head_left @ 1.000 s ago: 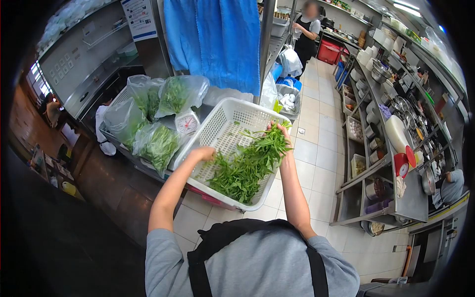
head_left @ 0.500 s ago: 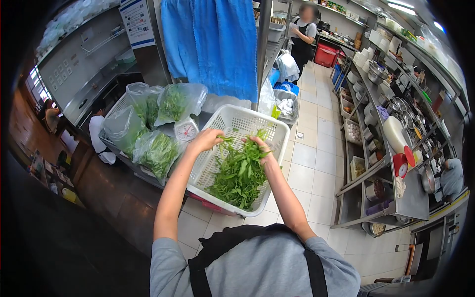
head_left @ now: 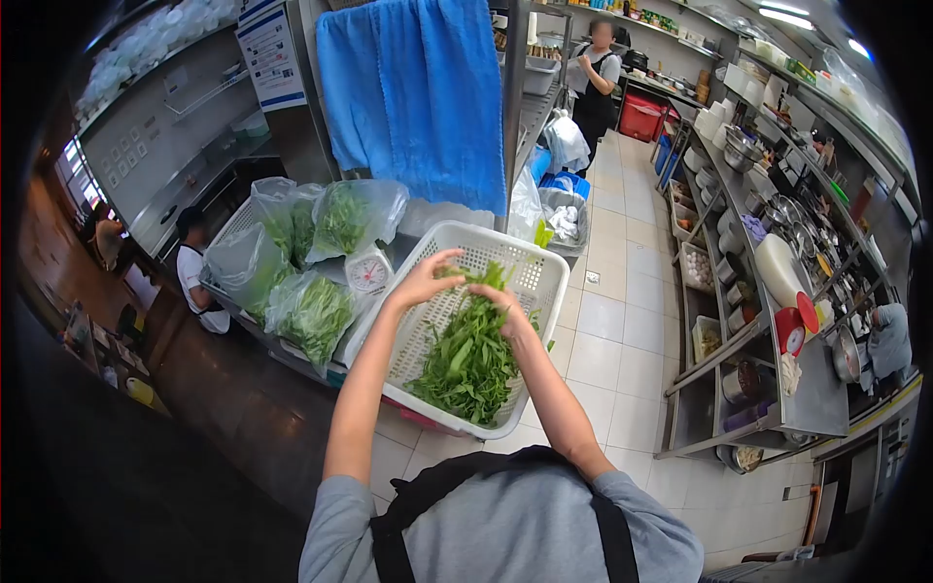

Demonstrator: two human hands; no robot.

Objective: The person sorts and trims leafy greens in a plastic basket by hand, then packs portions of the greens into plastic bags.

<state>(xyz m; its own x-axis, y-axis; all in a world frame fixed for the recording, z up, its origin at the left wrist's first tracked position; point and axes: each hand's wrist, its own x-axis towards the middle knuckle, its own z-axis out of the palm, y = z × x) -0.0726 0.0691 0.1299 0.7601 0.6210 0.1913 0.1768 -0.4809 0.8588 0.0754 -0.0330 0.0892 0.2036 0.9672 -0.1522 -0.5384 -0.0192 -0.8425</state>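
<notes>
Moved since the earlier frames: right hand [head_left: 507,313], from the basket's right rim inward over the heap; left hand [head_left: 426,282], from the heap's left side to its far end, fingers now spread.

Leafy greens [head_left: 466,364], loose. Narrow, pointed leaves on thin, pale stems; a soft, tangled heap in the basket, reaching from the near end up under the right hand.

Hands, bare. Left: open, fingers and thumb curved apart, beside the stem ends. Right: bent over the heap's far end, fingers curled against stems; blurred, so whether it grips cannot be told.

Basket [head_left: 501,236], white plastic, rectangular, rounded corners, perforated walls, smooth rim.

Progress, as judged: several bags hold greens; the heap in the basket is unbagged and, with the stems loose, not yet a tidy bundle.

Scale [head_left: 368,272], white housing, round dial; just beside the basket's left side.

Plastic bags [head_left: 313,316], clear, crinkled, bulging with greens; clustered left of the scale.

Towel [head_left: 413,97], blue, napped cloth, hanging in folds beyond.

Floor [head_left: 603,321], pale, glossy square tiles.

Co-worker [head_left: 593,87], dark apron, standing well apart.
</notes>
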